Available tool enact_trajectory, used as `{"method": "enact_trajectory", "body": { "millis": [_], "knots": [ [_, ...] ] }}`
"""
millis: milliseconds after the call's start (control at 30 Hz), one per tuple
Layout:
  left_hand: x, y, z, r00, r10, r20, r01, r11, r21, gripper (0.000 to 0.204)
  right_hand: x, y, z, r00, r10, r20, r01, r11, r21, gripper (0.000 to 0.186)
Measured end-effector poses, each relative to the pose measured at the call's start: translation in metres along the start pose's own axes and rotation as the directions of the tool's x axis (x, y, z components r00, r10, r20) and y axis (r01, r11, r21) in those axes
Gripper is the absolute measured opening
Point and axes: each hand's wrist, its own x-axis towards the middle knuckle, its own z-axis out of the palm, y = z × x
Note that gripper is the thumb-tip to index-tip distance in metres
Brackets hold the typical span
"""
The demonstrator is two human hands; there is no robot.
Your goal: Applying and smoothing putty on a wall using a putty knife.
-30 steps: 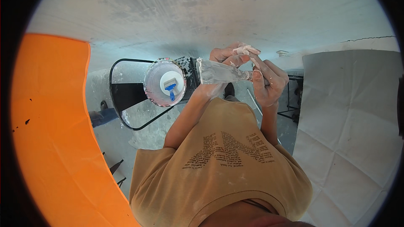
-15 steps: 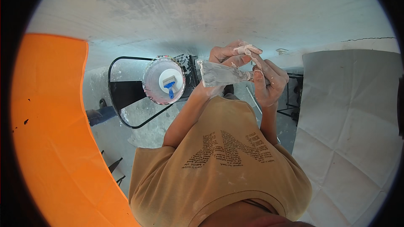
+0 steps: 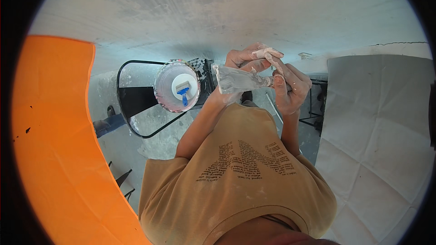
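My right hand (image 3: 293,88) is closed around the handle of a putty knife (image 3: 240,80), partly hidden by the fingers. The wide, putty-smeared blade points left, over my left wrist. My left hand (image 3: 247,58) is just beyond the blade, its fingers curled and pressed against the right fingertips. Whitish putty coats the fingers of both hands. Whatever may lie between the left fingers is hidden. To the left of the hands stands a putty-stained bucket (image 3: 162,70). Inside the bucket is a blue-handled scraper (image 3: 183,91) on a round white surface.
A grey, streaked wall (image 3: 204,9) rises ahead of my hands. The bucket is beside a black-framed chair or stand (image 3: 136,100). An orange sheet (image 3: 54,122) hangs at the left, a grey panel (image 3: 377,122) at the right. Another person's trouser leg (image 3: 109,124) shows beside the orange sheet.
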Motion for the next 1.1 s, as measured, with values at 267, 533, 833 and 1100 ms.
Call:
{"method": "enact_trajectory", "body": {
  "millis": [267,533,833,1100],
  "knots": [
    [-0.002,0.003,-0.003,0.995,-0.103,-0.02,0.103,0.994,0.027,0.023,0.005,-0.003,-0.003,0.996,-0.085,0.016,0.086,0.994,-0.073,0.036],
    [0.001,0.014,-0.016,0.974,-0.215,0.074,0.219,0.974,-0.05,0.023,0.008,-0.002,-0.013,0.999,-0.049,0.008,0.049,0.998,0.031,0.023],
    [0.011,0.031,-0.024,0.971,-0.185,0.15,0.101,0.89,0.444,0.028,0.009,-0.005,-0.021,0.997,-0.007,0.08,-0.001,0.994,0.107,0.02],
    [0.02,0.043,-0.023,0.956,-0.138,0.258,-0.061,0.768,0.638,0.027,0.007,-0.003,-0.022,0.994,-0.001,0.111,-0.01,0.995,0.1,0.02]
  ]
}}
